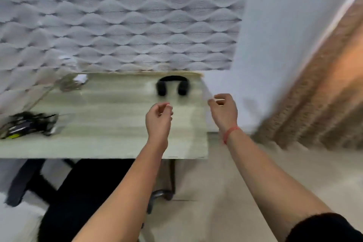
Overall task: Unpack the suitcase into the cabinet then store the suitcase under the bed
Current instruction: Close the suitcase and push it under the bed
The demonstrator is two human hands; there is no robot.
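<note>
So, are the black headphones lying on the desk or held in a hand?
Lying on the desk: the headphones rest there, clear of left hand and right hand.

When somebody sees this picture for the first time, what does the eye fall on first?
The left hand and the right hand are raised at the right end of the pale desk, fingers curled; blur hides whether they hold anything. Just beyond them black headphones lie near the desk's back edge, below a grey wave-patterned wall panel. A red wristband marks the right wrist.
</note>
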